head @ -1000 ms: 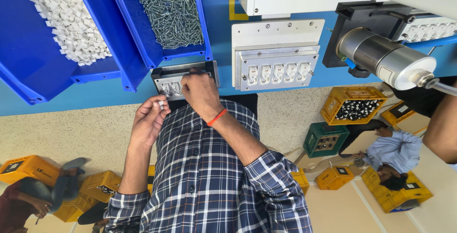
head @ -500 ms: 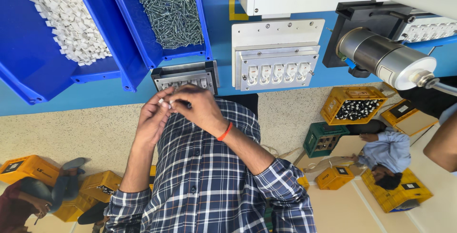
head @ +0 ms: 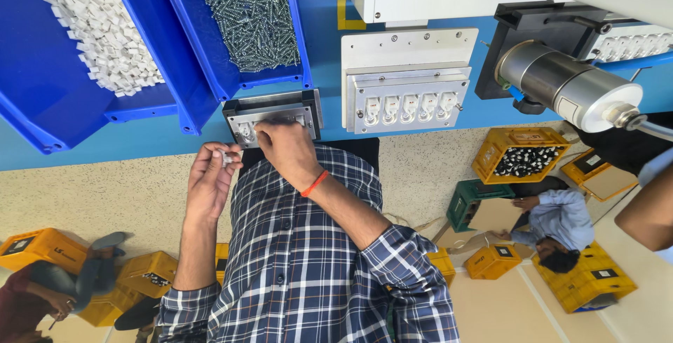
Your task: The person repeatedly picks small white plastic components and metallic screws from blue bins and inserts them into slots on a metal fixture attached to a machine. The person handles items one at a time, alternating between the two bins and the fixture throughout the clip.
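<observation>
My left hand (head: 210,182) is raised in front of my checked shirt and pinches a few small white parts (head: 226,155) at its fingertips. My right hand (head: 286,150), with an orange band at the wrist, reaches forward. Its bunched fingertips rest on a small metal fixture (head: 273,110) with a row of sockets at the edge of the blue bench (head: 140,143). The back of the right hand hides whatever its fingers hold.
Two blue bins stand on the bench, one of white plastic pieces (head: 91,27) and one of metal screws (head: 249,13). A larger fixture with white inserts (head: 406,101) and a grey motor (head: 568,90) lie to the right. Below are yellow crates (head: 522,153), other people and a bare arm (head: 648,213).
Half a second ago both hands met in front of the fixture. Now my right hand is back on the fixture and my left hand has drawn away to the left.
</observation>
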